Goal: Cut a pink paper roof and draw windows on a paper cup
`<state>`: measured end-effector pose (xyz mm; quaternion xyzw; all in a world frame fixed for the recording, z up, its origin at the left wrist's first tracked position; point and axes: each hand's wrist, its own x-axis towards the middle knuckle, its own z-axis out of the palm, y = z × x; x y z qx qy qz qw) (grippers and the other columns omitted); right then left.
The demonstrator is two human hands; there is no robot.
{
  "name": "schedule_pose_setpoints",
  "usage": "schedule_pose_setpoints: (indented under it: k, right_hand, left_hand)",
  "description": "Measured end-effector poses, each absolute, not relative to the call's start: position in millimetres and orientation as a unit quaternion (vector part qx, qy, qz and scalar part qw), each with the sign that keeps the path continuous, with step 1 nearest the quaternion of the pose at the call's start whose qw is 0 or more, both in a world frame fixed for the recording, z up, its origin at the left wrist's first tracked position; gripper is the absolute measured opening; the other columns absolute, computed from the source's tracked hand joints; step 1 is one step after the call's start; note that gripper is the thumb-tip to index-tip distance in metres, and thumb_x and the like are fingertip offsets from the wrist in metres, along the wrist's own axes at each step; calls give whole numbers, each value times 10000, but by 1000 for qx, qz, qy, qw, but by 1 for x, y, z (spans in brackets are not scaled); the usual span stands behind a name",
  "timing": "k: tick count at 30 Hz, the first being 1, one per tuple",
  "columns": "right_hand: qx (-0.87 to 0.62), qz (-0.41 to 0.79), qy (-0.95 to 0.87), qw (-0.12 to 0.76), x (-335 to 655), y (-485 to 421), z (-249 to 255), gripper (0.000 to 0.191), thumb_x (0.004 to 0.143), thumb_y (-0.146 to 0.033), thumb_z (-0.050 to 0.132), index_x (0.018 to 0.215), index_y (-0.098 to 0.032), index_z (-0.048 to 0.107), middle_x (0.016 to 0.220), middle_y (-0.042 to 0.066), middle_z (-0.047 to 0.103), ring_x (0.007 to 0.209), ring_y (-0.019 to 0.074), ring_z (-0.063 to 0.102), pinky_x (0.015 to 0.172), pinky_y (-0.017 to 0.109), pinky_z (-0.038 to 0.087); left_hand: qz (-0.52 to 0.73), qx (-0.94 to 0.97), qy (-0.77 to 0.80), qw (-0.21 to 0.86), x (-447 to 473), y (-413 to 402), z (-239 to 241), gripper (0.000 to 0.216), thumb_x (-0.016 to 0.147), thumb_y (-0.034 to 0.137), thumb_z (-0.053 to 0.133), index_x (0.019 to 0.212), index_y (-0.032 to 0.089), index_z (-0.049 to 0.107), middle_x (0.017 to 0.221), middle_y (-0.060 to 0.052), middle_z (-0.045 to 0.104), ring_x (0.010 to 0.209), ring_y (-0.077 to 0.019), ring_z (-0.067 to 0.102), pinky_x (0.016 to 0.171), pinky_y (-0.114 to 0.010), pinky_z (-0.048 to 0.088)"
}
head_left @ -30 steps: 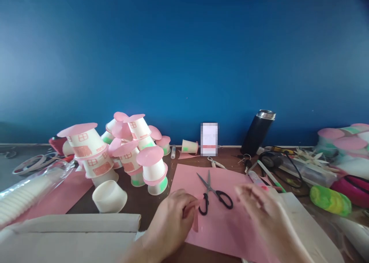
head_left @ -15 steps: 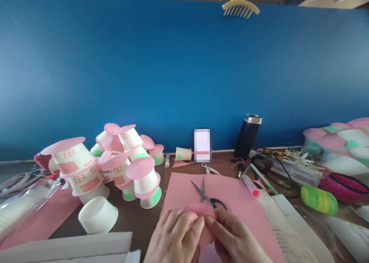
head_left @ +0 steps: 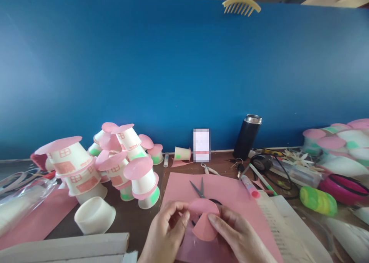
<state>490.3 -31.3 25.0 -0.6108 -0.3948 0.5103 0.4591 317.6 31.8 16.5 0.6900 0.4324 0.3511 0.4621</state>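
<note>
A pink paper disc (head_left: 204, 206) with a wedge-shaped gap on its left side is held between my two hands. My left hand (head_left: 168, 230) pinches its left edge between thumb and fingers. On the other side, my right hand (head_left: 238, 232) grips it, the thumb lying on top near the middle. Beneath the disc, dark-handled scissors (head_left: 198, 188) lie with spread blades on a large pink paper sheet (head_left: 230, 188); their handles are mostly covered by the disc.
Stacked paper cups with pink discs (head_left: 141, 174) stand to the left, near a lone white cup (head_left: 95, 215). A black flask (head_left: 246, 138), a glue stick (head_left: 250, 186) and a bright green roll (head_left: 318, 200) sit to the right. A blue panel (head_left: 173, 71) closes off the back.
My hands have moved apart from their close, overlapping hold. The disc has opened out flatter, showing its gap, and now covers the scissors' handles more. The view has shifted slightly.
</note>
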Motion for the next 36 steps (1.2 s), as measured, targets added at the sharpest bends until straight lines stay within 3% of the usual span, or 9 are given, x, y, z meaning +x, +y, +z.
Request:
schedule_pose_setpoints:
  k: [8,15,21,24,36]
  right_hand:
    - [-615,487,-421,454,492,-33,23,386,782,-561,618,744,-183,549,525,-71,414,468,70,322,414,196,189]
    - [-595,481,-421,488,493,-30,12,392,751,-564,641,725,-178,575,628,-20,553,608,136,500,533,211,374]
    - [-595,478,-424,487,491,-31,16,381,764,-546,639,755,-168,601,674,-6,606,654,160,556,575,229,419]
    - [-583,485,-427,493,490,-32,20,350,766,-514,651,750,-166,615,707,12,638,749,201,598,668,264,462]
    - [-605,482,-449,447,492,-32,20,333,757,-504,660,756,-175,611,742,27,663,882,264,616,775,316,472]
  left_hand:
    - [310,669,444,509,318,32,19,311,801,448,540,747,164,657,712,-27,642,704,-187,554,640,-252,425]
    - [303,652,442,537,318,30,25,310,804,438,545,770,156,671,682,-10,590,678,-166,495,628,-243,387]
    - [292,640,435,563,316,30,26,334,829,454,529,770,150,654,649,18,502,630,-132,406,584,-226,336]
    - [296,633,434,568,315,30,20,361,843,475,512,743,150,630,618,34,443,594,-117,355,540,-220,291]
    - [296,648,447,541,313,31,25,357,847,464,484,708,158,605,606,28,432,598,-131,379,544,-225,294]
